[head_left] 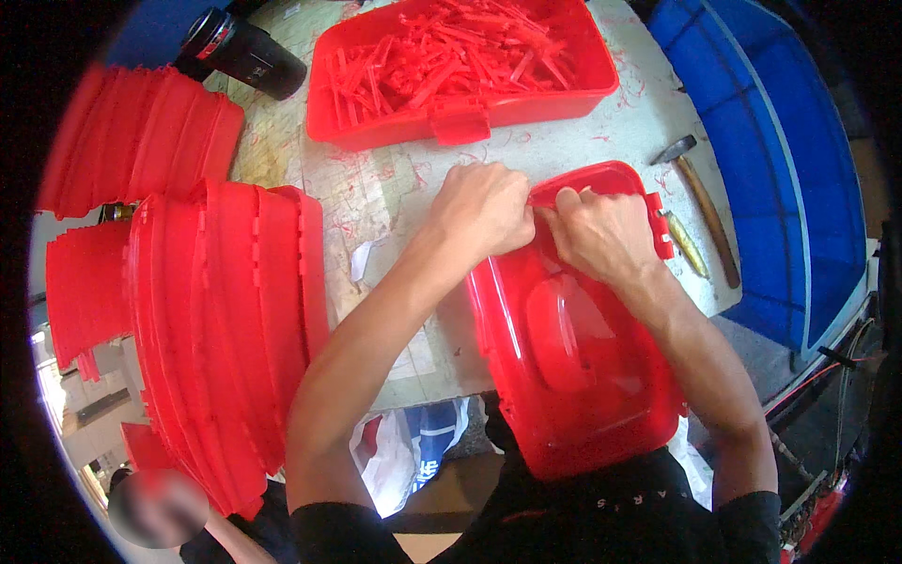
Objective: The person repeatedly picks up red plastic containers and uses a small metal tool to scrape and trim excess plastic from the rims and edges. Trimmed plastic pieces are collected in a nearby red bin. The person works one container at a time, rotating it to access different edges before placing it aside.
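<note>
A red plastic lid [625, 414] with a raised oval middle lies tilted in front of me, its near end against my black shirt. At its far left corner, my left hand [489, 209] is closed in a fist on the rim. My right hand [606, 230] is curled shut over the far end of the lid, close beside the left. Whatever its fingers hold is hidden, though a small pale bit shows at the fingertips. Red latch parts [660, 226] stick out along the lid's right side.
A red box [376, 132] full of red plastic strips stands at the back. Stacked red lids [225, 320] fill the left side; a black tumbler [249, 56] is behind. Right lie a yellow tool [686, 244], a hammer [709, 211] and a blue crate [789, 188]. Another person [235, 536] is lower left.
</note>
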`<state>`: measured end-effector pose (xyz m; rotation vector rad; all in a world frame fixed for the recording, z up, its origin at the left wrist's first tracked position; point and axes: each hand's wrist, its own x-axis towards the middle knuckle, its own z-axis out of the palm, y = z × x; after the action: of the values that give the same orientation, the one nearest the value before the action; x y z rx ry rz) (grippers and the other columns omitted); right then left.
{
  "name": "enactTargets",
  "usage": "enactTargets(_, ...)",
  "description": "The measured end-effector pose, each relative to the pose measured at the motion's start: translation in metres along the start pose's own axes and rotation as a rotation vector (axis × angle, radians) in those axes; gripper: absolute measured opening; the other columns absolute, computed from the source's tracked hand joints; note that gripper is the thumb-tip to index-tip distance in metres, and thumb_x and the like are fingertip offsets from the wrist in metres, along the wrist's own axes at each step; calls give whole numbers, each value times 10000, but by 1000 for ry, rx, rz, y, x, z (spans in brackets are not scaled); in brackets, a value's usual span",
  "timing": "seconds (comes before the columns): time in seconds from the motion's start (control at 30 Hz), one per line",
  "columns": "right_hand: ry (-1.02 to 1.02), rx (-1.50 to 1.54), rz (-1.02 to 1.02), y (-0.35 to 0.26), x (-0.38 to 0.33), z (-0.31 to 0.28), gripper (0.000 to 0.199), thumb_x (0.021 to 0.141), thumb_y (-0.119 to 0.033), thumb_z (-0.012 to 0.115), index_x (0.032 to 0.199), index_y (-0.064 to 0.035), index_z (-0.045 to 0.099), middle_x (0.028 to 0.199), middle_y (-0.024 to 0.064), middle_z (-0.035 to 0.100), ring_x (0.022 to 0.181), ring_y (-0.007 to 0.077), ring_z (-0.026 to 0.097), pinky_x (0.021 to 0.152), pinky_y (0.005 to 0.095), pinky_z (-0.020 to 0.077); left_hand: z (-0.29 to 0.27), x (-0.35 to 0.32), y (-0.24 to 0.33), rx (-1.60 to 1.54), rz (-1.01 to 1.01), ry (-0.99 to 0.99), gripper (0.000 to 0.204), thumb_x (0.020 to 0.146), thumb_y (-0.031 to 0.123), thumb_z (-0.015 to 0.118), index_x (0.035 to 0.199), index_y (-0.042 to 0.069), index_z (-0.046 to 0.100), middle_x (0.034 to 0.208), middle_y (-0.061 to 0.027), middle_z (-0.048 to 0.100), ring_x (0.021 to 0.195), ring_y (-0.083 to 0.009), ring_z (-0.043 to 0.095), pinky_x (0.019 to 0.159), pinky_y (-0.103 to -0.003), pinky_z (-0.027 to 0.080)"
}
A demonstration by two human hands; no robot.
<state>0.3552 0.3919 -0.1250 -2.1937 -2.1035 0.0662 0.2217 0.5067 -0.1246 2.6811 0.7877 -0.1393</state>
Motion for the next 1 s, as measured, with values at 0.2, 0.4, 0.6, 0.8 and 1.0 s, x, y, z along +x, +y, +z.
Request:
enactTargets(0.2,-67,-103,-60,-5,8,-9,137,819,-174,653,790,-55,715,732,132,725,674,253,738,559,389,568,-1,2,0,11,6,78,217,708,187,641,718,-24,694,730,-292,644,748,-466,663,722,-545,542)
enactTargets(0.4,-96,-138,-144,5,17,-4,121,822,-173,650,787,-97,737,756,124,734,694,258,738,586,397,577,3,6,-4,-23,-14,49,234,717,198,632,725,-21,712,734,-289,650,746,-454,673,714,-531,544)
enactTargets(0.6,-86,51,20,8,25,-30,328,915,-379,642,807,-78,719,730,167,715,668,344,721,610,447,579,-3,-1,-8,-136,-11,92,368,805,378,662,834,18,730,814,-287,672,849,-454,676,779,-533,531)
enactTargets(0.8,197,-115,-91,78,127,-48,167,901,-183,645,1025,-85,701,986,165,689,931,328,694,749,445,570,-10,-60,-36,-260,-314,49,591,914,605,575,975,45,752,879,-265,693,893,-449,674,805,-529,519)
enactTargets(1.0,136,-65,-182,113,165,-23,189,860,-106,670,1047,-97,694,1019,128,693,949,284,689,765,378,565,-3,-152,-49,-166,-718,117,612,959,585,506,1113,35,727,925,-299,694,897,-458,685,784,-547,531)
